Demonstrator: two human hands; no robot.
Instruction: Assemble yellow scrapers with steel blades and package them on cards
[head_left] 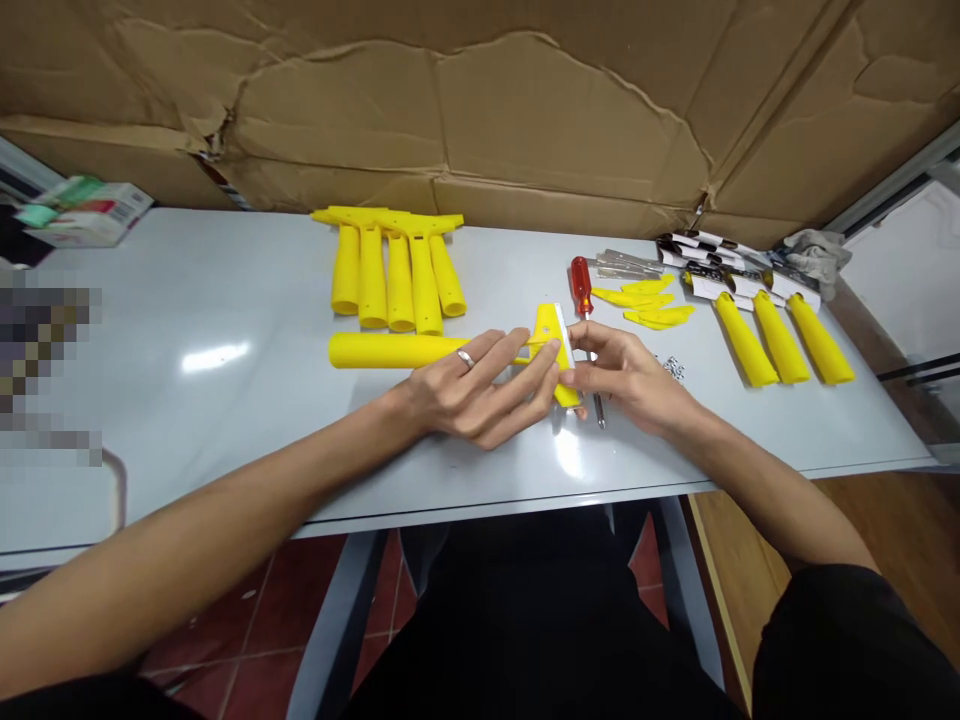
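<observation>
A yellow scraper [397, 351] lies across the table, its long round handle pointing left and its wide head, with a pale blade along the edge, on the right. My left hand [480, 395], a ring on one finger, rests over the neck with its fingertips pressed on the head. At the blade edge, my right hand [626, 375] grips the head between thumb and fingers. Under the right hand runs the shaft of a red-handled screwdriver [580, 285], its tip showing below. Small screws [673, 368] lie just beyond that hand, partly hidden by it.
Several yellow scraper handles [412, 280] stand grouped at the back. Metal blades [626, 264] and yellow clamp pieces [652, 302] lie behind my right hand. Farther right are scrapers with covered heads [765, 340] and a grey cloth [817, 262]. A box [97, 212] sits back left; cardboard [450, 110] walls the rear.
</observation>
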